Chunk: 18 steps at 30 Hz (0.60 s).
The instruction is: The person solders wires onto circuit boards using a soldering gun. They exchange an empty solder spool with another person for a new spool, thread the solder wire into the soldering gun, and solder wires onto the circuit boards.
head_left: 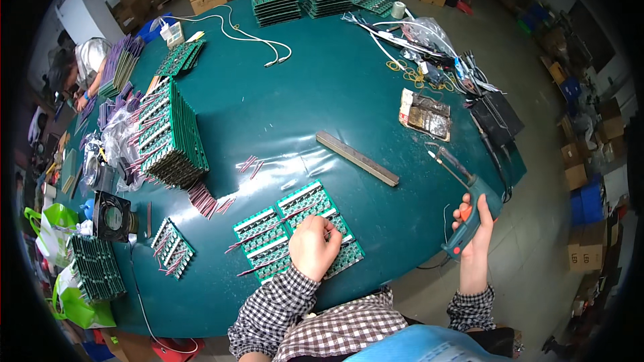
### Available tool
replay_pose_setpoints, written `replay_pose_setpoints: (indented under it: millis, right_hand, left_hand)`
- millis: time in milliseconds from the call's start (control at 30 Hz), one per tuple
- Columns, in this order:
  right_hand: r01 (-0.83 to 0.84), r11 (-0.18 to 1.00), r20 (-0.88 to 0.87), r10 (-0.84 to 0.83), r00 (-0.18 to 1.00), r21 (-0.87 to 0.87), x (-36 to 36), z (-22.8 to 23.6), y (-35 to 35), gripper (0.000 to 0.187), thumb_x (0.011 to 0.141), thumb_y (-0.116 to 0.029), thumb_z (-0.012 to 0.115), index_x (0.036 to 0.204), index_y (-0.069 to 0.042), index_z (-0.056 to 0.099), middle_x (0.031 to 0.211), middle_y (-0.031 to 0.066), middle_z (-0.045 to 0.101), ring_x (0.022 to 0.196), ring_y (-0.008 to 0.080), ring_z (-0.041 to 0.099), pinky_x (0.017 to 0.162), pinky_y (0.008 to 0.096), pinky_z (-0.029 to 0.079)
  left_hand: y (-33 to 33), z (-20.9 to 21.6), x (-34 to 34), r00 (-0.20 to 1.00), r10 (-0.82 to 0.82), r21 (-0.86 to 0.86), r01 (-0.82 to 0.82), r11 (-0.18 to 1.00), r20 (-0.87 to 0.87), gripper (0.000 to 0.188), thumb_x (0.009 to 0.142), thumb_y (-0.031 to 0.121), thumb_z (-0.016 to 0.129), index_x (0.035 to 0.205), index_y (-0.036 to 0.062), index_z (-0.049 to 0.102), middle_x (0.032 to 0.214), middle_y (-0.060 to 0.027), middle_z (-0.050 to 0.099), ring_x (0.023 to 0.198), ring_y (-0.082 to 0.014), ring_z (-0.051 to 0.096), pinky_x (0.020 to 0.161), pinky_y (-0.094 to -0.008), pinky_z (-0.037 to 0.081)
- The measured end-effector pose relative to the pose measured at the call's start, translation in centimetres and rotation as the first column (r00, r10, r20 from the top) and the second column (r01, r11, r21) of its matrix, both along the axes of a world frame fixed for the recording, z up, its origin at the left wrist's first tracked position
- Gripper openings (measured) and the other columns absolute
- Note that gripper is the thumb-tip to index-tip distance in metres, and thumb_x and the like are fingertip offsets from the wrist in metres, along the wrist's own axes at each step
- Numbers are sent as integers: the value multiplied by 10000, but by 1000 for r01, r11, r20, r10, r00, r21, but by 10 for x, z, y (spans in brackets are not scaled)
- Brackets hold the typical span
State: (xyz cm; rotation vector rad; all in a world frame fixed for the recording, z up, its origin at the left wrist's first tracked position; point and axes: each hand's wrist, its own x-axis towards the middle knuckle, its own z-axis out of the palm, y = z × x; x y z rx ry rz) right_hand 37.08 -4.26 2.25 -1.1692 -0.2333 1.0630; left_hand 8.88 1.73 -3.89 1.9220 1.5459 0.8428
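Green circuit boards (261,234) lie side by side on the table in front of me, with short red and black wires sticking out on their left. Over the right-hand board (345,253) my left hand (314,248) is closed with fingers pinched; what is between them, if anything, is hidden. A red-black wire (298,213) runs close to those fingertips. In my right hand (477,228) is a dark green soldering gun (484,202) with an orange trigger, wrapped by the fingers. Its metal tip (451,165) points up and left, away from the boards.
A wooden bar (357,158) lies beyond the boards. To the left stand a tall board stack (176,137), loose wires (206,200), a small board panel (173,248) and a fan (113,216). A soldering block (429,116) and tangled cables (429,47) are at right; a person (90,67) sits far left.
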Motion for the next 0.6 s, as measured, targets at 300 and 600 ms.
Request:
replay_pose_setpoints:
  millis: [300, 600]
  right_hand:
    - [71, 997, -237, -62, 969, 27, 35, -14, 29, 351, 824, -391, 644, 918, -54, 612, 739, 11, 611, 657, 133, 612, 476, 220, 492]
    - [65, 982, -473, 27, 881, 176, 122, -88, 84, 325, 775, -217, 713, 977, 1, 580, 881, 128, 621, 833, 288, 622, 686, 317, 556]
  left_hand:
    - [13, 2, -1, 999, -27, 69, 29, 997, -18, 100, 699, 72, 630, 692, 37, 536, 648, -90, 522, 583, -238, 536, 533, -354, 431]
    - [4, -5, 7, 990, -101, 31, 104, 994, -94, 119, 725, 65, 643, 789, 21, 553, 727, -112, 539, 664, -274, 537, 605, -372, 436]
